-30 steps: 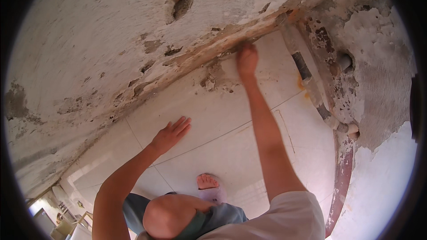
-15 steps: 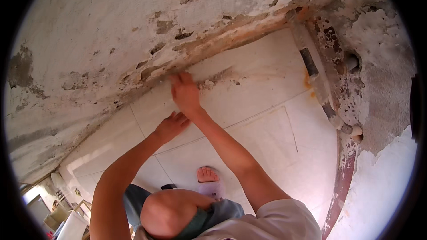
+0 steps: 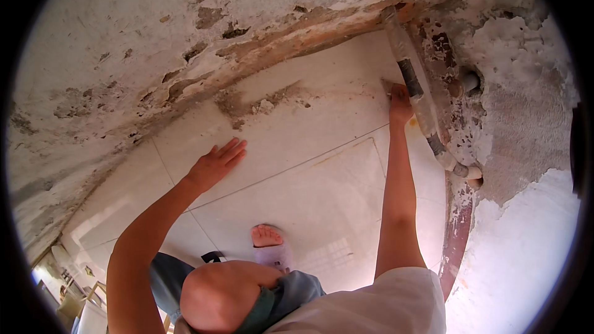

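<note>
My left hand (image 3: 218,162) rests with fingers stretched out on or just over the pale floor tiles (image 3: 297,192), holding nothing. To its upper right lies a patch of brown dirt and plaster crumbs (image 3: 265,106) along the base of the wall. My right hand (image 3: 401,106) reaches far right, close to the left side of the pipe (image 3: 419,96). Its fingers are closed, and a thin, flat, greyish edge (image 3: 388,85) shows just beyond them. What that piece is, I cannot make out.
A peeling wall (image 3: 124,55) with holes runs along the far side. Pale pipework with dark bands goes down the right, next to a crumbling side wall (image 3: 526,105) with a pipe stub (image 3: 470,80). My bare foot (image 3: 266,235) in a slipper and my bent knee (image 3: 216,294) are below.
My right hand has swung from the wall base to the right, beside the pipe. My left hand has moved slightly left, apart from it. More loose dirt shows where the right hand was.
</note>
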Tool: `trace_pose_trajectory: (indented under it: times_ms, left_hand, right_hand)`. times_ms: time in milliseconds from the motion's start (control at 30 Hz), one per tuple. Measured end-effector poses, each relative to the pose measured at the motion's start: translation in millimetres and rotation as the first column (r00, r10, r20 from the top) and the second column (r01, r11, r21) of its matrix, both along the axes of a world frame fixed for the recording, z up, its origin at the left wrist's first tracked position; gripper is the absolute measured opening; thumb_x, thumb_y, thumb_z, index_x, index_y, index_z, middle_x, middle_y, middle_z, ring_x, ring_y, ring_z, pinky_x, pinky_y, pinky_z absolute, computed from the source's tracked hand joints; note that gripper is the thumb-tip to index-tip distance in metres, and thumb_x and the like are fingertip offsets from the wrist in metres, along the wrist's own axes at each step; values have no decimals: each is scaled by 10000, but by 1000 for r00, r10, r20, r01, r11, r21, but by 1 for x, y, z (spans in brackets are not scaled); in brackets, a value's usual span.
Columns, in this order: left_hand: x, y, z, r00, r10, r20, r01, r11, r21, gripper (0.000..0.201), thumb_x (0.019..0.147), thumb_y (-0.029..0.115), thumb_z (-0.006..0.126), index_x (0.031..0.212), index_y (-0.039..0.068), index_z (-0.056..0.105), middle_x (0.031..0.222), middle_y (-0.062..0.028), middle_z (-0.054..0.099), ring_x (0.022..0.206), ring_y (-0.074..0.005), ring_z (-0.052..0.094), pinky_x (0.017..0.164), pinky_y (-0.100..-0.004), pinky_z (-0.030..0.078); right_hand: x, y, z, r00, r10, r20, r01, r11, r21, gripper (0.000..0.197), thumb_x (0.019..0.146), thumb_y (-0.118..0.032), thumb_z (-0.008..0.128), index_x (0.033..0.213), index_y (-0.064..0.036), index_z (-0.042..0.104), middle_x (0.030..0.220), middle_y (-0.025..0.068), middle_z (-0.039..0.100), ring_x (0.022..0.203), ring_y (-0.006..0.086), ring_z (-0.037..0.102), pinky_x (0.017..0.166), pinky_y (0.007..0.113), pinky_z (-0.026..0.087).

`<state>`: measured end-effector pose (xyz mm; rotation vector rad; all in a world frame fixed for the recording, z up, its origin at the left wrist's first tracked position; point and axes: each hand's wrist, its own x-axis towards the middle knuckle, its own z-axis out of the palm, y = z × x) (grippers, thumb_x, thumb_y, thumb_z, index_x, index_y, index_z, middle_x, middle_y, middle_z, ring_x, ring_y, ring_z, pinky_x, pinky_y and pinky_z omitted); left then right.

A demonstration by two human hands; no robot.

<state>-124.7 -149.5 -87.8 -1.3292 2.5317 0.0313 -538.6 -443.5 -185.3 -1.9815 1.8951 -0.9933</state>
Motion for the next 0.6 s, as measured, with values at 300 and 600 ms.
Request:
trace_pose_trajectory:
  times_ms: [300,600]
  left_hand:
    - [8,10,4,994,-29,105,26,999,28,486,779,97,476,1260,105,408,1433,-38,232,1301,-150,275,843,-205,417]
    - [5,8,-11,998,-11,63,9,999,39,475,789,98,458,1261,101,404,1422,-39,258,1301,-153,275,824,-218,434]
  right_hand:
    - [106,46,29,964,-33,-262,25,999,-33,264,703,-89,591,961,-73,536,893,115,561,791,300,575,635,388,494]
    - [326,169,38,907,366,207,-415,858,302,242,675,-27,586,912,-75,583,889,136,565,717,315,582,632,391,483]
